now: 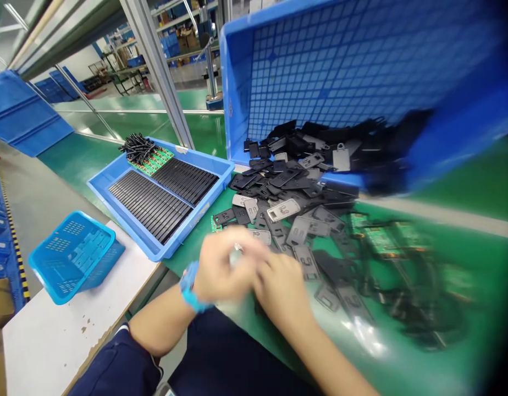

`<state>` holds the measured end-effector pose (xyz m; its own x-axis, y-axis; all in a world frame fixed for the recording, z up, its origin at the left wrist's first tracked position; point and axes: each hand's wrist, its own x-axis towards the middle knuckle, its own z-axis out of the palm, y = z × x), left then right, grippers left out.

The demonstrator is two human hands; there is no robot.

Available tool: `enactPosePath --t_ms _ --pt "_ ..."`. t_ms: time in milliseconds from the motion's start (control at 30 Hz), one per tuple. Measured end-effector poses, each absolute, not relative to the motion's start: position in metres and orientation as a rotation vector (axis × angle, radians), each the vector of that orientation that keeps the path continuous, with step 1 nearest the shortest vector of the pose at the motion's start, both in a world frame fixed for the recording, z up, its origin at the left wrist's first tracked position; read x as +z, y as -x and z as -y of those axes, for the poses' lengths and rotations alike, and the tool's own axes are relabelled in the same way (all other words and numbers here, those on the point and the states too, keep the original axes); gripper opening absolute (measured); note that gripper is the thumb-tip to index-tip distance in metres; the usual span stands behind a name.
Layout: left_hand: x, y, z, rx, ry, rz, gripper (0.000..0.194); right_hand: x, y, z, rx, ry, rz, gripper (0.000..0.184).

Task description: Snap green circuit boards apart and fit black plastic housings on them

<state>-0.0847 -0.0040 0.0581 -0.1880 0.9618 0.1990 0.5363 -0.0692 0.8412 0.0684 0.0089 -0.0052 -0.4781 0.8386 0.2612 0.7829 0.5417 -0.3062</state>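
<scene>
Working at near edge of green bench, my left hand and right hand meet, both blurred; cannot tell grip, something small and pale glints between them. Just beyond, heap of flat black and grey plastic tags, each slotted, spills from tipped blue crate. Left of heap, shallow blue tray holds rows of black strips, green boards at far corner. Small blue basket on white table. No readable writing.
</scene>
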Motion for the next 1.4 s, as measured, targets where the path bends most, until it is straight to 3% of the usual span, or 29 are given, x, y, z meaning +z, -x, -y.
enactPosePath --t_ms 133,267,400,567,800,900,1000,1100,1267,1400 --pt "0.043 0.097 -0.101 1.014 -1.878 -1.953 0.023 -0.005 -0.026 -0.017 0.088 1.513 2.525 0.015" --pt "0.038 0.092 -0.169 0.890 -2.034 -1.864 0.023 -0.007 -0.028 -0.020 0.055 1.651 2.448 0.014" --pt "0.038 0.038 -0.200 0.758 -2.254 -1.562 0.029 0.001 -0.036 -0.019 0.071 1.711 2.371 0.014" --pt "0.027 -0.011 -0.216 0.559 -2.352 -1.429 0.054 0.023 -0.038 -0.008 0.211 1.737 2.253 0.013" --pt "0.005 0.062 -0.218 0.526 -2.324 -1.711 0.025 0.027 -0.074 0.027 0.199 1.488 2.146 0.010" --pt "0.006 0.081 -0.203 0.584 -2.294 -1.815 0.027 0.017 -0.106 0.038 0.401 1.411 2.038 0.011" --pt "0.013 0.058 -0.191 0.631 -2.328 -1.789 0.040 0.010 -0.134 0.042 0.832 1.479 1.731 0.015" --pt "0.020 0.003 -0.192 0.537 -2.412 -1.578 0.031 0.009 -0.148 0.043 1.178 1.522 1.334 0.022" --pt "0.017 -0.080 -0.202 0.376 -2.365 -1.451 0.030 0.012 -0.154 0.050 1.334 1.476 0.957 0.033" --pt "0.016 -0.092 -0.202 0.486 -2.173 -1.474 0.032 0.010 -0.165 0.059 1.333 1.457 0.808 0.036"
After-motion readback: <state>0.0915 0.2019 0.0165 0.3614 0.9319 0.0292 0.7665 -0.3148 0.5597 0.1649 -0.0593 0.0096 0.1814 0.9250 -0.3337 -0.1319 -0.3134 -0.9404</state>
